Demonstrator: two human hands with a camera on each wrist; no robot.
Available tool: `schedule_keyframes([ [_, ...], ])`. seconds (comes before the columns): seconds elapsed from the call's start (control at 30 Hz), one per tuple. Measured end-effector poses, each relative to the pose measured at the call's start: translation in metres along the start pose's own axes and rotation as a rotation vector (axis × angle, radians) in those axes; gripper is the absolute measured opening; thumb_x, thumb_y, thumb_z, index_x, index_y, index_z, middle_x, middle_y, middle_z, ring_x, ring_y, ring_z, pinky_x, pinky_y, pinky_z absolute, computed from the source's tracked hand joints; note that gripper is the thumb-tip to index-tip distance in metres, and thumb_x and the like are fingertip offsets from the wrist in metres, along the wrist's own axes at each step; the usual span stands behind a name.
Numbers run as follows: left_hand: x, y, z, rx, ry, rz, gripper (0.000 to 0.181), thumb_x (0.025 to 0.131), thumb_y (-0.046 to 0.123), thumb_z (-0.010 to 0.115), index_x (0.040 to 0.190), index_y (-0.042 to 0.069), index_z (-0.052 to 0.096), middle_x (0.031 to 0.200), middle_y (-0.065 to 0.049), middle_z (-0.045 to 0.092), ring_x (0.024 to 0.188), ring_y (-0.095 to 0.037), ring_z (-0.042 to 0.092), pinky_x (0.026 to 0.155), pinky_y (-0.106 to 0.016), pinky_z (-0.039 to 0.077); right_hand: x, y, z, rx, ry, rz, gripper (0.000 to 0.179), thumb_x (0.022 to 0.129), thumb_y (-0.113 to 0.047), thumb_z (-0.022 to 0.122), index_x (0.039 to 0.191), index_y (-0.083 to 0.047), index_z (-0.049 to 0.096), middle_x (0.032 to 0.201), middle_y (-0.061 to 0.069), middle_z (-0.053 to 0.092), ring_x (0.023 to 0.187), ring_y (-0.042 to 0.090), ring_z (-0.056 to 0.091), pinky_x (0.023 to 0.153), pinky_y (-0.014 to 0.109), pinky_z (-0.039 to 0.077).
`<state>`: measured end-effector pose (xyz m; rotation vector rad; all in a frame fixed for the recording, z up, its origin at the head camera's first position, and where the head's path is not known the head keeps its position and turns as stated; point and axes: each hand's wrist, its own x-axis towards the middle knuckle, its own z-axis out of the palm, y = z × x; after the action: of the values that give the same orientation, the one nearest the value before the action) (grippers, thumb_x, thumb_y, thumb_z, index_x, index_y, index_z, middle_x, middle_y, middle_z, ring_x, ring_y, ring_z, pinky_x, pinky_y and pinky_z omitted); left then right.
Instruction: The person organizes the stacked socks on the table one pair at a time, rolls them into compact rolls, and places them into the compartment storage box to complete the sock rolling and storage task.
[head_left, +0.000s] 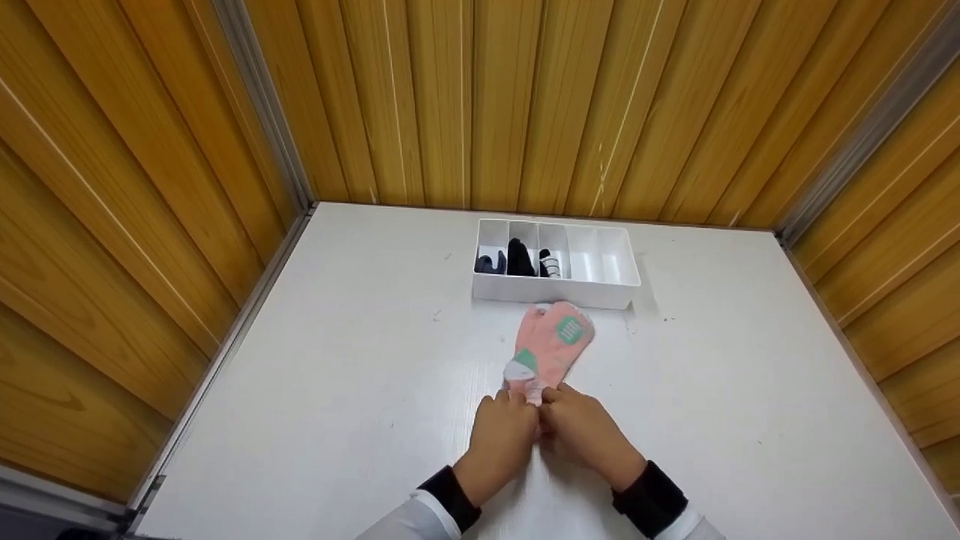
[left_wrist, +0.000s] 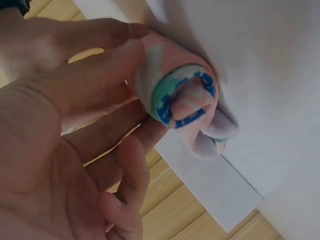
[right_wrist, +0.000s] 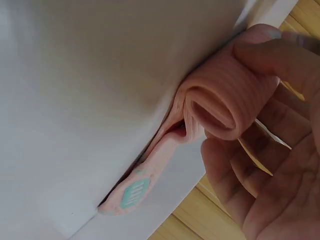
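Observation:
A pair of pink socks [head_left: 541, 341] with green and white patches lies on the white table, toes toward the back. At the near end the socks are rolled up, and the roll [right_wrist: 220, 107] shows as a pink coil in the right wrist view. My left hand [head_left: 504, 429] grips one side of this roll, thumb and fingers around its end; in the left wrist view the sock roll [left_wrist: 187, 102] shows blue and green bands. From the other side my right hand [head_left: 586, 431] pinches it, thumb on top and fingers beneath. Both hands are close together.
Just beyond the toes stands a white divided box [head_left: 551, 289]. Its left compartments hold a dark blue bundle [head_left: 491, 262], a black bundle [head_left: 519, 259] and a black-and-white striped one [head_left: 550, 264]. Wood-patterned panels [head_left: 495, 105] enclose the table at the back and sides.

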<state>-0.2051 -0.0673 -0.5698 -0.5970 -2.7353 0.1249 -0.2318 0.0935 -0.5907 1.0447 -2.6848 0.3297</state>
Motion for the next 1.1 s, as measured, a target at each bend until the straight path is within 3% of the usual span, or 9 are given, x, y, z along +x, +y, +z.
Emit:
schedule_keyframes([
  [0.13,-0.004,0.006,0.004,0.055,0.029,0.004,0.013,0.081,0.029,0.077,0.072,0.022,0.072,0.073,0.004,0.065,0.072,-0.015,0.062,0.057,-0.031,0.047,0.000,0.002,-0.001,0.046,-0.017,0.022,0.018,0.068,-0.012,0.086,0.073,-0.017,0.069,0.081,-0.005,0.060,0.077,0.016,0.056,0.063,0.031,0.049],
  [0.27,0.001,0.002,0.007,-0.030,0.003,-0.020,0.018,0.077,0.027,0.081,0.066,0.021,0.068,0.065,0.005,0.064,0.061,-0.014,0.062,0.050,-0.030,0.048,-0.007,0.004,-0.005,0.039,-0.027,0.030,0.029,0.067,-0.017,0.089,0.086,-0.016,0.068,0.086,-0.006,0.057,0.079,0.014,0.053,0.064,0.028,0.047],
  [0.37,0.006,-0.006,0.007,-0.128,-0.041,-0.053,0.021,0.074,0.024,0.083,0.063,0.018,0.067,0.061,0.003,0.063,0.054,-0.016,0.061,0.046,-0.031,0.047,-0.012,0.003,-0.005,0.020,0.029,0.008,0.040,0.064,-0.021,0.092,0.094,-0.017,0.066,0.089,-0.006,0.054,0.080,0.013,0.051,0.066,0.027,0.046],
  [0.53,0.013,-0.016,0.004,-0.244,-0.058,-0.065,0.029,0.076,0.031,0.084,0.059,0.017,0.065,0.058,0.001,0.062,0.052,-0.016,0.060,0.045,-0.032,0.045,-0.010,-0.004,0.001,-0.066,0.151,-0.019,0.030,0.066,-0.015,0.089,0.085,-0.015,0.066,0.084,-0.004,0.054,0.075,0.015,0.051,0.061,0.028,0.044],
  [0.7,0.017,-0.021,0.001,-0.270,-0.082,-0.056,0.041,0.074,0.046,0.083,0.057,0.016,0.063,0.055,0.002,0.059,0.050,-0.014,0.056,0.045,-0.031,0.043,-0.003,-0.011,0.009,-0.151,0.147,-0.015,0.023,0.066,-0.013,0.087,0.077,-0.010,0.068,0.079,-0.001,0.056,0.071,0.018,0.051,0.055,0.030,0.041],
  [0.8,0.016,-0.020,0.001,-0.240,-0.071,-0.069,0.039,0.074,0.046,0.083,0.058,0.016,0.063,0.056,0.001,0.059,0.050,-0.014,0.056,0.045,-0.031,0.044,0.000,-0.011,0.010,-0.109,0.100,-0.003,0.020,0.066,-0.012,0.087,0.075,-0.011,0.069,0.079,-0.003,0.056,0.072,0.017,0.050,0.057,0.028,0.042],
  [1.0,-0.001,0.000,0.005,-0.014,0.025,-0.046,0.023,0.076,0.032,0.082,0.065,0.019,0.066,0.061,0.005,0.061,0.051,-0.013,0.059,0.043,-0.030,0.045,0.004,0.008,0.005,0.113,-0.012,0.056,0.015,0.068,-0.017,0.087,0.078,-0.019,0.075,0.084,-0.011,0.061,0.081,0.009,0.051,0.067,0.027,0.047],
  [1.1,-0.002,0.006,0.005,0.044,0.040,-0.023,0.018,0.075,0.024,0.082,0.066,0.021,0.068,0.062,0.007,0.062,0.052,-0.010,0.060,0.043,-0.028,0.045,0.004,0.016,0.000,0.173,-0.058,0.078,0.018,0.069,-0.021,0.087,0.083,-0.019,0.077,0.088,-0.012,0.063,0.084,0.008,0.051,0.072,0.027,0.047],
])
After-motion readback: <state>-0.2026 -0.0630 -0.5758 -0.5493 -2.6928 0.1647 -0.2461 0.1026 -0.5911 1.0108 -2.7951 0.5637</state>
